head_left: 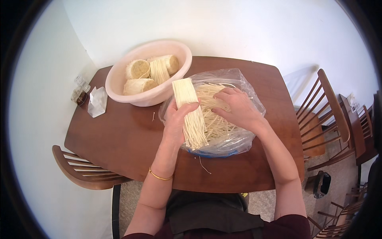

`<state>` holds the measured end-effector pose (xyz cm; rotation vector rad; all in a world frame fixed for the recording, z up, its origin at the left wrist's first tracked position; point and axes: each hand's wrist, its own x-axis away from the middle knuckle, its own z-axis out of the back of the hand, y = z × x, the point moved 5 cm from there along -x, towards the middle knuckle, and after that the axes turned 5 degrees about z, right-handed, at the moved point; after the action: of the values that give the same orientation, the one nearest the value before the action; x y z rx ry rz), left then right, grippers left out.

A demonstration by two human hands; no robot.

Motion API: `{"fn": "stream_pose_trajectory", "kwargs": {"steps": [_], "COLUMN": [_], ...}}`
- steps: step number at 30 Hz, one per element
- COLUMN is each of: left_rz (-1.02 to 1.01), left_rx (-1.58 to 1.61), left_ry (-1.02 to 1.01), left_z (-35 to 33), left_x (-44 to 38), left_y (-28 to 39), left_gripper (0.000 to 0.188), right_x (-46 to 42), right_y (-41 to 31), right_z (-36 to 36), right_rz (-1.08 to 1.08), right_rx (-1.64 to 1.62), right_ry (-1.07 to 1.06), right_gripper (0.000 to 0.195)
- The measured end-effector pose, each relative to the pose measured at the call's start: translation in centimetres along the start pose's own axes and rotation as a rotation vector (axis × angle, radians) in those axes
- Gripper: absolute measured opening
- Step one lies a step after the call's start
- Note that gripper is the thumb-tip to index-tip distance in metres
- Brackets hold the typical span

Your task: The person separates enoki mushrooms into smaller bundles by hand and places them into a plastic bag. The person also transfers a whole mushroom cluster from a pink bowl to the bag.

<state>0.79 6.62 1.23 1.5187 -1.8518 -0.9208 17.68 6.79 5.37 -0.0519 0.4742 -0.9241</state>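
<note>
My left hand (pixel 176 122) grips a flat bundle of pale enoki mushrooms (pixel 192 119), thumb across its front. The bundle's cut end points away from me and its small caps hang toward me. Behind and to the right, loose enoki strands (pixel 219 128) fill a clear plastic bag (pixel 229 77) opened out on the table. My right hand (pixel 237 107) is over these strands, thumb and fingers apart, seemingly touching them; its palm side is hidden. At the back left stands a pale pink plastic basin (pixel 119 89) holding several thick enoki clumps (pixel 138 70) with brownish root ends.
The brown wooden table (pixel 119 140) carries a white tissue pack (pixel 97 101) and a glass jar of dark contents (pixel 79 95) at its left edge. Stray strands (pixel 205 167) lie near the front. Wooden chairs (pixel 323 110) stand right and left (pixel 86 173). A white wall (pixel 226 30) rises behind.
</note>
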Motion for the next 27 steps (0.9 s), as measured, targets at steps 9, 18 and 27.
{"fn": "stream_pose_trajectory", "kwargs": {"steps": [9, 18, 27], "left_rz": [0.191, 0.150, 0.088], "left_rx": [0.267, 0.125, 0.051], "left_ry": [-0.094, -0.121, -0.117], "left_z": [-0.8, -0.8, -0.8], "left_x": [0.0, 0.0, 0.0], "left_y": [-1.2, -1.0, -1.2], "left_gripper": [0.037, 0.033, 0.037], "right_x": [-0.4, -0.3, -0.1], "right_y": [-1.7, -1.0, -1.0], "right_z": [0.6, -1.5, -1.7], "right_rz": [-0.216, -0.236, -0.301], "right_rx": [-0.723, -1.172, -1.008], "right_ry": [0.040, -0.037, -0.161], "right_gripper": [0.015, 0.011, 0.008]}}
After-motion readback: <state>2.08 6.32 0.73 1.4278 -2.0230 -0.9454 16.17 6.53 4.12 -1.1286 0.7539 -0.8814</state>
